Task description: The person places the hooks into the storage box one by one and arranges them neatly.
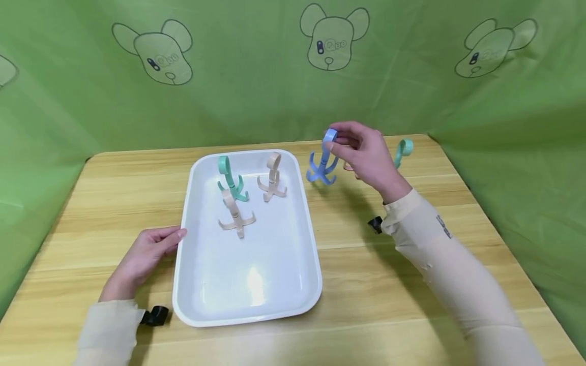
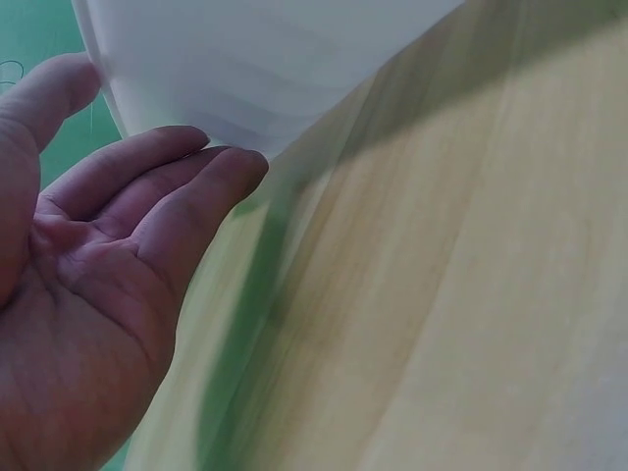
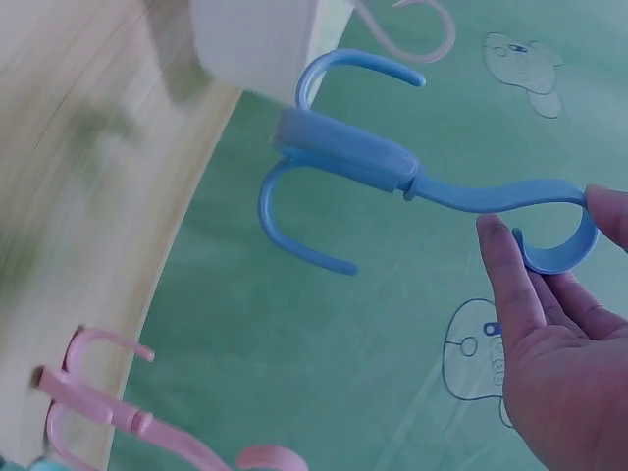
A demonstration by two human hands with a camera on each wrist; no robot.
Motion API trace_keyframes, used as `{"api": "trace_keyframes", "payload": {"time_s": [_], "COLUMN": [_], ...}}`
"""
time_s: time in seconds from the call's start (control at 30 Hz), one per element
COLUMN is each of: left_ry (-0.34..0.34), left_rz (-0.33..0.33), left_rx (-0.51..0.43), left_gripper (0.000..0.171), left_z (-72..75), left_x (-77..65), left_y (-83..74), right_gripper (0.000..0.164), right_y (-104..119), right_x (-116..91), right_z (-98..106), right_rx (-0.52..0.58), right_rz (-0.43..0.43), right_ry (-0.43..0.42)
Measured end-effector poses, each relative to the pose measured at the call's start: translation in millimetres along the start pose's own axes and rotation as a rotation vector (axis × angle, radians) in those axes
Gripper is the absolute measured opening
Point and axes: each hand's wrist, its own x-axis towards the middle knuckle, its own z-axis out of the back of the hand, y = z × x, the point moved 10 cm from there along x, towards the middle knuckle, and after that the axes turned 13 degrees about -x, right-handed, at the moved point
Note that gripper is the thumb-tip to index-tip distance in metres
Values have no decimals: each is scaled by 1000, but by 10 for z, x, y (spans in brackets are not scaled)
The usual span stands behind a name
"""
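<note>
My right hand (image 1: 363, 155) pinches the curled top of a blue multi-prong hook (image 1: 322, 165), which hangs upright in the air just right of the white tray (image 1: 256, 274). In the right wrist view the thumb and fingers meet that blue hook (image 3: 343, 157) at its loop, with the prongs pointing away. At the tray's left edge my left hand (image 1: 148, 254) holds the rim, thumb on top. The left wrist view has its fingers (image 2: 147, 182) against the tray's outer wall. Inside the tray stand a green hook (image 1: 232, 185) and two beige hooks (image 1: 272, 180).
Behind the right hand, a pink hook (image 3: 128, 412) and a green hook (image 1: 404, 150) stand on the wooden table (image 1: 114, 198); the hand partly hides both in the head view. Green cloth (image 1: 256, 101) with printed bear heads rises behind and beside the table.
</note>
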Motion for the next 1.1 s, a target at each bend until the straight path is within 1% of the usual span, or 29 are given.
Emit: {"api": "trace_keyframes", "payload": {"time_s": [0.1, 0.3, 0.43, 0.57, 0.83, 1.1], "left_ry": [5, 14, 14, 12, 12, 13], "left_rz": [-6, 13, 24, 20, 19, 12], "left_rx": [0, 50, 55, 51, 44, 39], "left_gripper": [50, 52, 52, 52, 51, 50], "left_z": [-6, 1, 3, 4, -2, -10], "left_x": [12, 4, 2, 3, 5, 8], "left_y": [8, -16, -11, -10, -8, -21], "right_gripper": [46, 42, 39, 39, 38, 40], "right_y": [54, 155, 225, 314, 482, 585], "right_x": [-35, -60, -84, -126, -210, -260], "right_z": [19, -8, -41, -78, -223, -386], "right_rx": [14, 27, 44, 78, 157, 174], "right_rz": [14, 67, 109, 160, 223, 247], "right_ry": [-4, 22, 39, 54, 126, 194]}}
